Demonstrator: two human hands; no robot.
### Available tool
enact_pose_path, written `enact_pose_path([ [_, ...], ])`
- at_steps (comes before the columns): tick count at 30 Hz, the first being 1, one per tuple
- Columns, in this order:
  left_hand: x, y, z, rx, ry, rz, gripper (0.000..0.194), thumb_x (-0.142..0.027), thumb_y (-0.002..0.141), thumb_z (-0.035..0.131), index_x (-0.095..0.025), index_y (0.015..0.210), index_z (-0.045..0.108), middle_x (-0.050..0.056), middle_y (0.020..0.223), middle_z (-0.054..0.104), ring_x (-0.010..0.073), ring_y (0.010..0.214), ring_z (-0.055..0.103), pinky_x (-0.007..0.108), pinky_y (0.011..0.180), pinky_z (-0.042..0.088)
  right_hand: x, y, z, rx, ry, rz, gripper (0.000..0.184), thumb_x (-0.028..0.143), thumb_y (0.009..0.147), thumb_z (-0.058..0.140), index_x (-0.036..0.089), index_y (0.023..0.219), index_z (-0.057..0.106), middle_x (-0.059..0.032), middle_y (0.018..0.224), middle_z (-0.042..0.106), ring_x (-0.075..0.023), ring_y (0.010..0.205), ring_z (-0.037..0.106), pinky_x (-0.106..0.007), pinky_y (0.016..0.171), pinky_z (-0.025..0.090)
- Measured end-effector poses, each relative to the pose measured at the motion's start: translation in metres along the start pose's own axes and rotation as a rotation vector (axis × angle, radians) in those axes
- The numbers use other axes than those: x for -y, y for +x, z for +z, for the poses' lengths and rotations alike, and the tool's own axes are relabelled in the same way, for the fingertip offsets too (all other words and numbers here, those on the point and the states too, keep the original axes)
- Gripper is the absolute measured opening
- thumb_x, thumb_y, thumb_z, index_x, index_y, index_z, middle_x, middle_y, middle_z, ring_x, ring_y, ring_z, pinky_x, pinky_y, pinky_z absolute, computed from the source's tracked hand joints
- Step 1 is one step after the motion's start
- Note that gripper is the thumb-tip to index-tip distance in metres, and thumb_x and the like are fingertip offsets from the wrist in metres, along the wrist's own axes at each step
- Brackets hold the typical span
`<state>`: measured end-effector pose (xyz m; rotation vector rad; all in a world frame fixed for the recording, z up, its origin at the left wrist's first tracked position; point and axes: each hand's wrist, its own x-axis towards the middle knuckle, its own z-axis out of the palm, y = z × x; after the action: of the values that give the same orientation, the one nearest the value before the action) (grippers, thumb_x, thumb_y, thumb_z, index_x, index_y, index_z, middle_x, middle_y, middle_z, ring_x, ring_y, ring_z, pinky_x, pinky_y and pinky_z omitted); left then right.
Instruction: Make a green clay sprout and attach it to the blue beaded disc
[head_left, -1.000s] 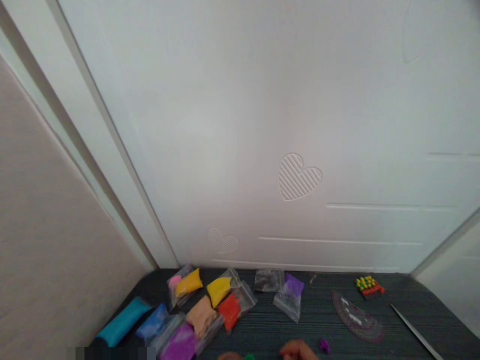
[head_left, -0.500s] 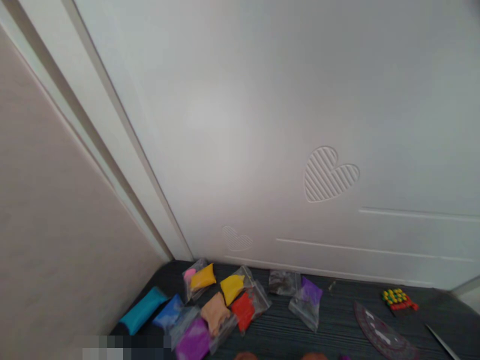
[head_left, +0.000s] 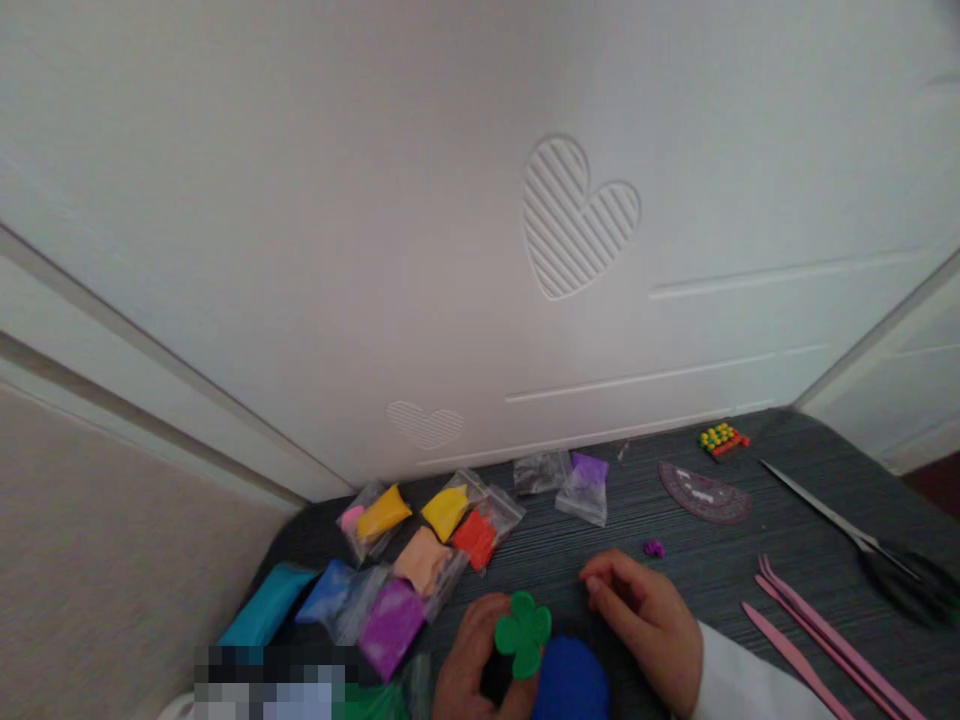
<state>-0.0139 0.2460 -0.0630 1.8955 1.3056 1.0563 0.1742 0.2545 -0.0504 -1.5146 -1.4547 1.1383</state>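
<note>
My left hand (head_left: 474, 665) is closed around a green four-petal clover shape (head_left: 523, 632), its petals facing up between thumb and fingers. Right beside it, at the bottom edge, a smooth blue rounded lump (head_left: 571, 682) shows; whether the hand touches it I cannot tell. My right hand (head_left: 649, 625), in a white sleeve, rests to the right with thumb and forefinger pinched together; anything between the tips is hidden. Just beyond that hand lies a small purple lump (head_left: 654, 548) on the dark table (head_left: 540, 545).
Clay bags, among them yellow (head_left: 446, 512), red (head_left: 474, 538), peach (head_left: 422, 560) and purple (head_left: 391, 625), lie at left. A teal packet (head_left: 266, 605) sits farther left. Rightward are a protractor (head_left: 705, 492), scissors (head_left: 862, 540), pink tools (head_left: 832, 640) and a yellow-green beaded piece (head_left: 718, 438). A white panel (head_left: 337, 250) stands behind.
The view has tilted down and shifted right. Both hands, the green clover shape, the blue lump, the pink tools and the whole scissors have come into sight.
</note>
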Motion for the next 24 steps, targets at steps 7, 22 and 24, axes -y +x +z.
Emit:
enact_pose_path([
  [7,-0.011,-0.007,0.000,0.027,0.006,-0.252,0.025,-0.024,0.073,0.056,-0.020,0.097,0.053,0.005,0.097,0.058,0.0172,0.088,0.056,0.031,0.080,0.045,-0.005,-0.002,-0.006,0.042,0.034,-0.010,0.018,0.032,0.080,0.043,0.019,0.084,0.055,0.0004,0.065,0.055,-0.0117,0.062,0.051,-0.023,0.057,0.038],
  [22,-0.016,-0.002,0.001,0.058,-0.010,-0.134,0.018,-0.021,0.070,0.058,-0.017,0.088,0.058,0.007,0.095,0.056,0.0181,0.091,0.053,0.032,0.082,0.042,-0.009,-0.003,-0.011,0.027,0.025,-0.104,0.016,0.030,0.078,0.046,0.018,0.082,0.056,-0.0002,0.065,0.057,-0.0107,0.059,0.052,-0.022,0.054,0.040],
  [24,-0.015,-0.003,0.003,0.058,0.012,-0.114,0.018,-0.022,0.070,0.058,-0.017,0.087,0.058,0.007,0.095,0.056,0.0183,0.090,0.053,0.033,0.082,0.043,-0.010,-0.003,-0.010,0.026,0.011,-0.140,0.014,0.029,0.077,0.047,0.018,0.081,0.056,-0.0001,0.065,0.057,-0.0108,0.060,0.052,-0.023,0.055,0.041],
])
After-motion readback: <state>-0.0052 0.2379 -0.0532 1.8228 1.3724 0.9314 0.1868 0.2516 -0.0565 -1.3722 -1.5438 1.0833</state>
